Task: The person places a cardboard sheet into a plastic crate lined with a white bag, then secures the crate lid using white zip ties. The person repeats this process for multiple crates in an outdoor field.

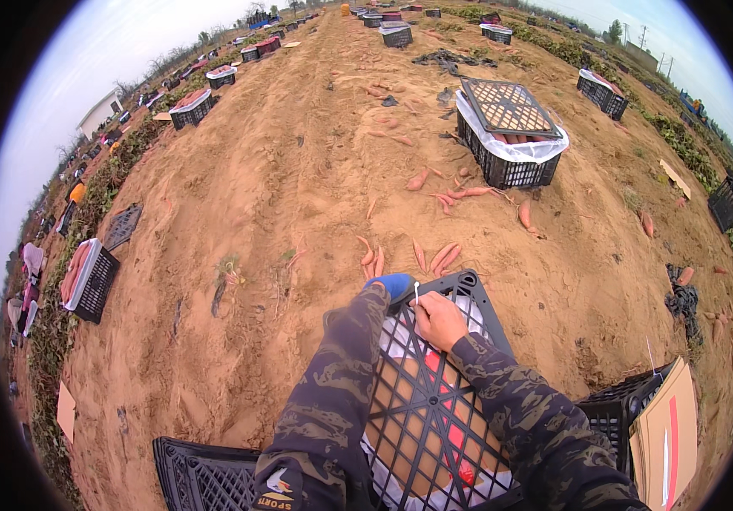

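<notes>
Directly before me lies a black plastic lattice lid on a crate lined with white plastic. Brown cardboard with a red strip shows through the lattice. My right hand, bare, pinches a white cable tie at the lid's far edge. The tie's end stands up above the fingers. At the far left corner, touching the crate, is my left hand in a blue glove; its fingers are mostly hidden, so their grip does not show. Both forearms reach across the lid in camouflage sleeves.
Black lids lie at lower left. Cardboard sheets lean on a black crate at lower right. A lined crate of sweet potatoes stands ahead under a skewed lid. Loose sweet potatoes lie on the soil just beyond my hands.
</notes>
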Available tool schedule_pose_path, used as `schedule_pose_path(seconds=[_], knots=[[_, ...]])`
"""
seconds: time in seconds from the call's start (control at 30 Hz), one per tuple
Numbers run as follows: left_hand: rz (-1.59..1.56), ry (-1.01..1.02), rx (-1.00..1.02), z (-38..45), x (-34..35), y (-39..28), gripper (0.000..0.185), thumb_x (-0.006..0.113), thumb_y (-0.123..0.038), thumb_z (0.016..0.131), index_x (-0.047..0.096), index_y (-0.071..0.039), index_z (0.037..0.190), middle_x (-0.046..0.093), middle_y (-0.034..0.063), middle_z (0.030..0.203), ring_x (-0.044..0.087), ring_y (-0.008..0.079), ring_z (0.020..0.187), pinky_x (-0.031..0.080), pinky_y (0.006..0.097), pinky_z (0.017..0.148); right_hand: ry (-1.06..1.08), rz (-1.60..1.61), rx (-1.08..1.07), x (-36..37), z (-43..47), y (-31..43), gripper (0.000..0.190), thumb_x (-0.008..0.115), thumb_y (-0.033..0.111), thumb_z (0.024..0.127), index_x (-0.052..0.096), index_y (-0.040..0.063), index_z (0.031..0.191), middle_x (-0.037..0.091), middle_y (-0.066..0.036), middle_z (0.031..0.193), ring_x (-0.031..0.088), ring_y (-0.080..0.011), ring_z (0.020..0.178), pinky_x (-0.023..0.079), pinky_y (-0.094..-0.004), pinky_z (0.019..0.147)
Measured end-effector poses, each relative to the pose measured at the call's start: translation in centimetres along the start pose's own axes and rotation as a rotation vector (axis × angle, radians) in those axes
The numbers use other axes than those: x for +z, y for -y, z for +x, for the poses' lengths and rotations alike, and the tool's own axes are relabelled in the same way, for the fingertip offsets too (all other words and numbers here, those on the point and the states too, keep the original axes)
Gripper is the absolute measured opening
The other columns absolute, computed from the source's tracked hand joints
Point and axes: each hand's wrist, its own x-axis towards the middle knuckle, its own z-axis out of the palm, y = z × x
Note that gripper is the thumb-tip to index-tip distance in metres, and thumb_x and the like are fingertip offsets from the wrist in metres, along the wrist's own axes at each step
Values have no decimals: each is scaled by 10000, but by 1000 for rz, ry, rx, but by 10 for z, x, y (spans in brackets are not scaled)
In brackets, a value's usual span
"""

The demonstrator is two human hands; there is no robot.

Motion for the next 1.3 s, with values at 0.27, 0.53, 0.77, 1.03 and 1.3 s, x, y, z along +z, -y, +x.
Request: schedule_pose_path(seconds=[0.27, 0.53, 0.77, 1.03, 1.3], knots=[[-113, 50, 15, -2, -10, 5, 291, 669, -101, 967, 670, -27, 1248, 740, 171, 1069, 726, 310, 982, 582, 392, 883, -13, -20, -36, 4, -3, -6, 77, 665, 118, 930, 709, 55, 936, 649, -140, 902, 666, -376, 896, 545, -467, 767], [-337, 175, 100, -16, -29, 8, 291, 669, -83, 974, 664, -15, 1257, 744, 154, 1035, 734, 284, 955, 590, 376, 867, 12, -68, -35, 4, -4, -3, 94, 695, 138, 918, 752, 81, 966, 662, -104, 973, 684, -330, 927, 563, -434, 782], [-1502, -4, -311, -45, -39, -10, 371, 715, 17, 934, 613, -1, 1291, 742, 137, 986, 743, 243, 880, 627, 366, 789, -41, 237, 59, 0, 8, -4, 150, 720, 122, 930, 762, 28, 1039, 743, -135, 1029, 718, -322, 907, 568, -378, 780], [-1266, 22, -96, -59, -46, -28, 303, 727, -76, 991, 672, -11, 1282, 759, 102, 1078, 734, 182, 906, 603, 299, 802, 7, 474, 507, 4, 20, -5, 273, 660, 105, 1004, 614, -60, 1216, 790, -109, 975, 729, -121, 760, 570, -261, 626], [-850, 243, 143, -82, -76, -38, 354, 759, -87, 889, 750, -9, 1234, 542, 179, 1536, 573, 215, 1364, 492, 356, 1082, -96, 682, 636, 4, 24, -4, 190, 639, 120, 1037, 642, -47, 1128, 772, -121, 976, 761, -157, 839, 601, -262, 666]])
